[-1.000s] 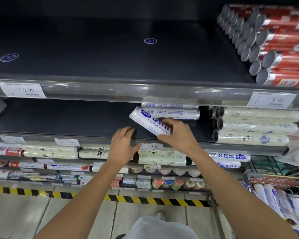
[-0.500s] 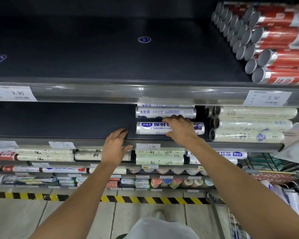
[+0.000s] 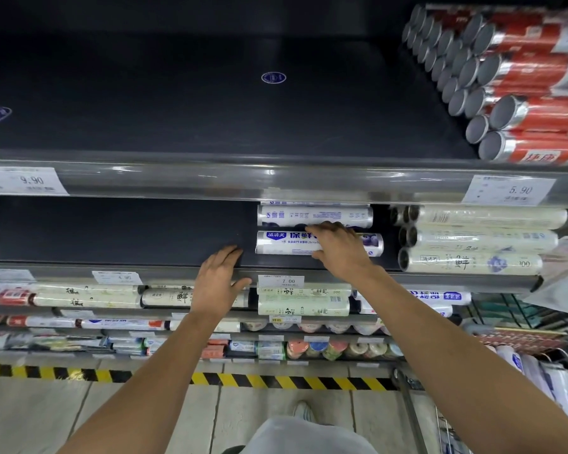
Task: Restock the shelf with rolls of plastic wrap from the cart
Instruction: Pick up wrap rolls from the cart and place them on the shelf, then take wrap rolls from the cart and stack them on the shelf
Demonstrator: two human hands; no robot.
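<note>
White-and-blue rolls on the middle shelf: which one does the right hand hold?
The front roll, with large blue characters on its label; the right hand holds it. The back roll lies behind it.

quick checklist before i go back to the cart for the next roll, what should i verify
1. front roll lying flat on the shelf, parallel to the back roll: ok
2. right hand off the front roll: not ok, its fingers and thumb curl round it
3. left hand free: ok, it rests open on the shelf edge and holds nothing
4. front roll apart from the cream rolls: ok, a gap shows
5. spare rolls left in the cart: ok, several show at lower right
</note>
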